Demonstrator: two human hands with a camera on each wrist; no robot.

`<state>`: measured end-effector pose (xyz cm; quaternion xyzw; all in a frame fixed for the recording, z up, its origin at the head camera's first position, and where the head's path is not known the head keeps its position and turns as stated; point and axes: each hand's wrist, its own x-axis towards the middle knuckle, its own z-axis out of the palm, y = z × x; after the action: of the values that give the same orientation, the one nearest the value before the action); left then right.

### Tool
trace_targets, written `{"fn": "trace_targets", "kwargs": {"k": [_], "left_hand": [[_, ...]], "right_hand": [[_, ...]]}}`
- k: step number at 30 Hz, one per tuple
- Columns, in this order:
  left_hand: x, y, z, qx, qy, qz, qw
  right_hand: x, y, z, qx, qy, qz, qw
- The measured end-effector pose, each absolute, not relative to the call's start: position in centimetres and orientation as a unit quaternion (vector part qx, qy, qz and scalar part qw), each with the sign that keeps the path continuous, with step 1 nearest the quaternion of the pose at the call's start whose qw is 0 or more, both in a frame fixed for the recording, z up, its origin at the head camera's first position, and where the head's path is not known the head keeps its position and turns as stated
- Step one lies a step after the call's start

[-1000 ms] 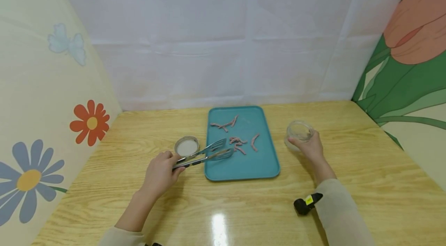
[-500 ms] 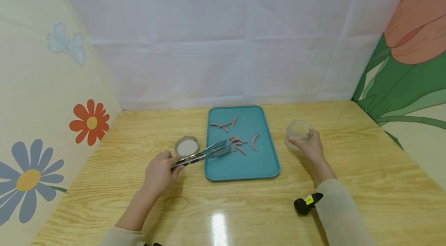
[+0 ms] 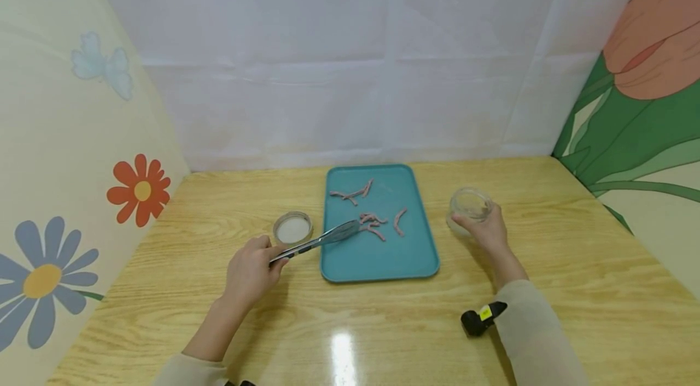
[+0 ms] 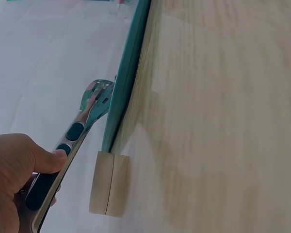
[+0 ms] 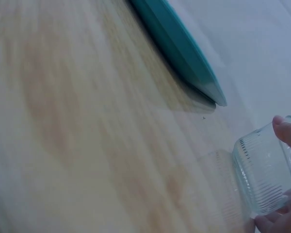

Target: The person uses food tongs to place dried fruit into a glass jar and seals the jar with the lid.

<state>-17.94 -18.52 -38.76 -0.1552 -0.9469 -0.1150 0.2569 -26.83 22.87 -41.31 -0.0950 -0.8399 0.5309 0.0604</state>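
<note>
My left hand (image 3: 253, 269) grips a pair of metal kitchen tongs (image 3: 313, 245) by the handles. The tongs' slotted heads sit close together over the blue tray (image 3: 385, 261), at the left side of a small cluster of pinkish strips (image 3: 373, 218). Whether a strip lies between the heads cannot be made out. In the left wrist view, the thumb presses on the dark handle of the tongs (image 4: 70, 141). To the right of the tray, my right hand (image 3: 485, 231) holds an upright clear glass jar (image 3: 466, 211). Ribbed sides show on the jar (image 5: 263, 170) in the right wrist view.
A round lid (image 3: 293, 230) lies just left of the tray, close to the tongs. More pinkish strips (image 3: 352, 196) lie at the tray's far left, and a single curved strip (image 3: 398, 223) at its right. A white cloth (image 3: 350, 70) hangs behind the wooden table (image 3: 415, 331).
The two arms of the tongs have come together beside the strips, from spread apart a second ago. My right hand and the jar have stayed in place.
</note>
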Motion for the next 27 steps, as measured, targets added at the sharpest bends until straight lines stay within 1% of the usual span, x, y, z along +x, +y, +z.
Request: {"fn": "trace_targets", "kwargs": {"k": [13, 27], "left_hand": [[-17.64, -18.46, -38.63, -0.130, -0.955, -0.131, 0.232], [-17.60, -18.52, -38.71, -0.099, -0.942, -0.169, 0.272]], "right_hand": [[-26.82, 22.69, -41.22, -0.090, -0.833, 0.542, 0.067], [-26.63, 22.79, -41.20, -0.090, -0.833, 0.543, 0.064]]}}
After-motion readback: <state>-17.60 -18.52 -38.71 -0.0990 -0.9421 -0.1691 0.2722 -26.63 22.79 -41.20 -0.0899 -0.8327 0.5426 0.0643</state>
